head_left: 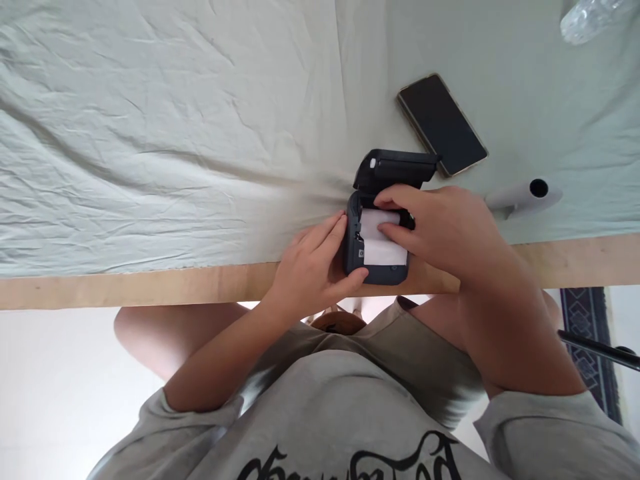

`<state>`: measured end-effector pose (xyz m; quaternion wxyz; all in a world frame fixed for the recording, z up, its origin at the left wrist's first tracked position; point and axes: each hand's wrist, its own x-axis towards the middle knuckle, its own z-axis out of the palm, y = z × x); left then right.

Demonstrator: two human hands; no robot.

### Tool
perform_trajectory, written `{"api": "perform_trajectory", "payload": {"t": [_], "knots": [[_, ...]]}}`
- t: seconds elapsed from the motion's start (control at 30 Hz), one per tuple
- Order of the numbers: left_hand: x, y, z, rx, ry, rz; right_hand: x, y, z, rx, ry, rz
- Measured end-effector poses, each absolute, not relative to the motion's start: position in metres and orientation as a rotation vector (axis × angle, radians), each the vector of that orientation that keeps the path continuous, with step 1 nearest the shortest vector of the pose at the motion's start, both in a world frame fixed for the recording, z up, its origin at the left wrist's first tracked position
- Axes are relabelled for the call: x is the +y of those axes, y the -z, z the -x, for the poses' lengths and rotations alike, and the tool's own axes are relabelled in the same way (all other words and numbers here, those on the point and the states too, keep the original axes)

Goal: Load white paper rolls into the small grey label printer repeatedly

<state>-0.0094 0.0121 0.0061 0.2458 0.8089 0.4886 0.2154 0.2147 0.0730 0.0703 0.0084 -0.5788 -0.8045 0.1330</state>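
Note:
A small dark portable receipt printer [380,275] lies at the table's near edge. Its black lid [397,168] is swung up at the far side. Inside the compartment sits a white paper roll [384,250]. My left hand [313,263] steadies the printer, fingers along its left side and thumb on its near left corner. From the right, my right hand [440,223] reaches into the compartment, with its thumb and fingers closed about the roll's upper right part. The roll's right end is partly hidden by that hand.
Beyond the printer lies a dark-screened phone [443,123]. A white rounded object with a dark round opening [533,193] is to the right of my right hand. A clear plastic bottle [587,21] shows at the far right. A wrinkled pale cloth [200,133] covers the table, leaving its wooden edge [150,287] bare.

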Motion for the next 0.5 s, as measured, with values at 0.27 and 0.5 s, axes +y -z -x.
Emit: {"api": "perform_trajectory", "payload": {"t": [0.27, 0.5], "knots": [[0.012, -0.010, 0.016, 1.217, -0.633, -2.146, 0.077, -0.093, -0.217, -2.556, -0.614, 1.676], [0.013, -0.012, 0.016, 1.195, -0.663, -2.122, 0.072, -0.054, -0.281, -1.388, -1.019, 1.268]]}}
